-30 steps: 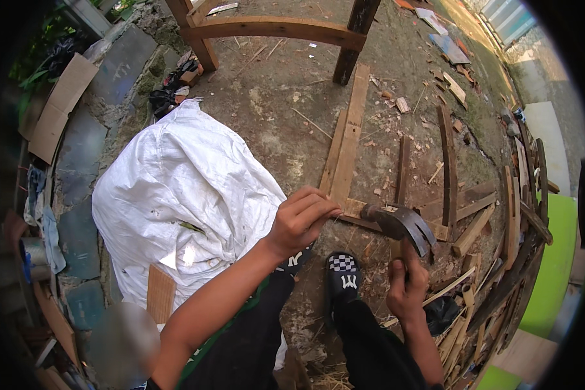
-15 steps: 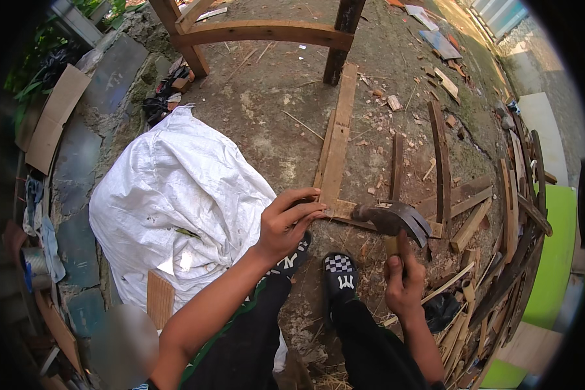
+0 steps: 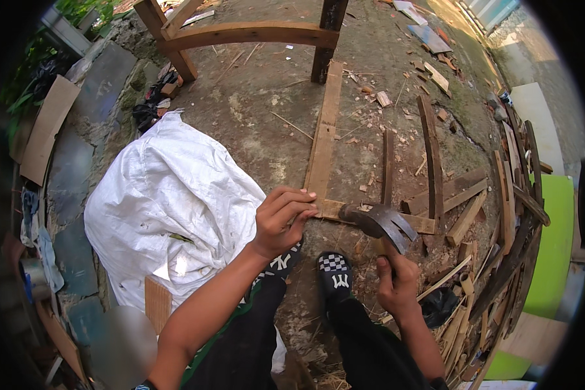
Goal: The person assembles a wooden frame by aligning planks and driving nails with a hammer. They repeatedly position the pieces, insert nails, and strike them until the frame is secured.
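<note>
My right hand (image 3: 398, 283) grips a claw hammer (image 3: 382, 224) by its wooden handle. The hammer's dark head hovers over a short wooden crosspiece (image 3: 420, 224) on the ground, its striking face toward my left hand. At the corner where that crosspiece meets a long wooden plank (image 3: 325, 133), the fingers of my left hand (image 3: 281, 220) are pinched together. Whatever they hold is too small or hidden to make out. Two darker wooden strips (image 3: 430, 153) lie to the right of the plank, running roughly the same way.
A large white sack (image 3: 169, 201) bulges at my left, with a wood block (image 3: 157, 304) by its near side. Ahead stands a wooden frame (image 3: 253, 32). Scrap wood (image 3: 500, 273) is heaped at the right beside a green panel (image 3: 552, 247). Wood chips litter the ground.
The whole view has shifted slightly. The hammer has tilted a little, and more of its handle shows above my right hand. My left hand stays at the wood corner.
</note>
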Available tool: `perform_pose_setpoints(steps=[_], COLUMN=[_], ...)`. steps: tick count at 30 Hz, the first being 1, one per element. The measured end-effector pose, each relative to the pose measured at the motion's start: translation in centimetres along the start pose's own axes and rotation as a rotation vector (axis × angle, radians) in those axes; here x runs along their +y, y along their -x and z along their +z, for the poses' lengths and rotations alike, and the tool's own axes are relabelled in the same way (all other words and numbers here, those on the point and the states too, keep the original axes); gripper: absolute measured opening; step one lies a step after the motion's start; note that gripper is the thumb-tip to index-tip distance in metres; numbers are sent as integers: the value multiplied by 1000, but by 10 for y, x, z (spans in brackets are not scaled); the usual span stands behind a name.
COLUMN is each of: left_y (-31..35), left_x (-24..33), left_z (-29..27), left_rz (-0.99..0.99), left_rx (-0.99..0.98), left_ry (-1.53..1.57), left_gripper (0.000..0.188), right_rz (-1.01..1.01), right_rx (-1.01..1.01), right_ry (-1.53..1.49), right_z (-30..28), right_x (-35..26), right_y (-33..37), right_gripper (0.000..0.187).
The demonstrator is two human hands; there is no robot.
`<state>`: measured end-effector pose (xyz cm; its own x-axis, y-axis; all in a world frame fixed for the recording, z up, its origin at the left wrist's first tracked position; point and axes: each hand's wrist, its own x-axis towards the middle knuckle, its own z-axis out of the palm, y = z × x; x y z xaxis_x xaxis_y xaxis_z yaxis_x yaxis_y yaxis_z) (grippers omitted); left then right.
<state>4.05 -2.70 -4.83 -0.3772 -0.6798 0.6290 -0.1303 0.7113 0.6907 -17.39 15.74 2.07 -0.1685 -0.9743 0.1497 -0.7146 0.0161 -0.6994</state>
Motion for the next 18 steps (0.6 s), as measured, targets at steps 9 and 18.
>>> perform_pose_setpoints(steps=[9, 18], left_y=[10, 12], left_x=[-1, -4], left_z=[-3, -8], left_rz=[-44, -89], left_rx=[-94, -154], left_ry=[51, 97], left_gripper=[36, 56], right_rz=[155, -26], right_rx=[11, -132], right_ry=[-125, 4], right_z=[3, -19], right_x=[0, -40], right_y=[1, -26], right_gripper=[50, 40])
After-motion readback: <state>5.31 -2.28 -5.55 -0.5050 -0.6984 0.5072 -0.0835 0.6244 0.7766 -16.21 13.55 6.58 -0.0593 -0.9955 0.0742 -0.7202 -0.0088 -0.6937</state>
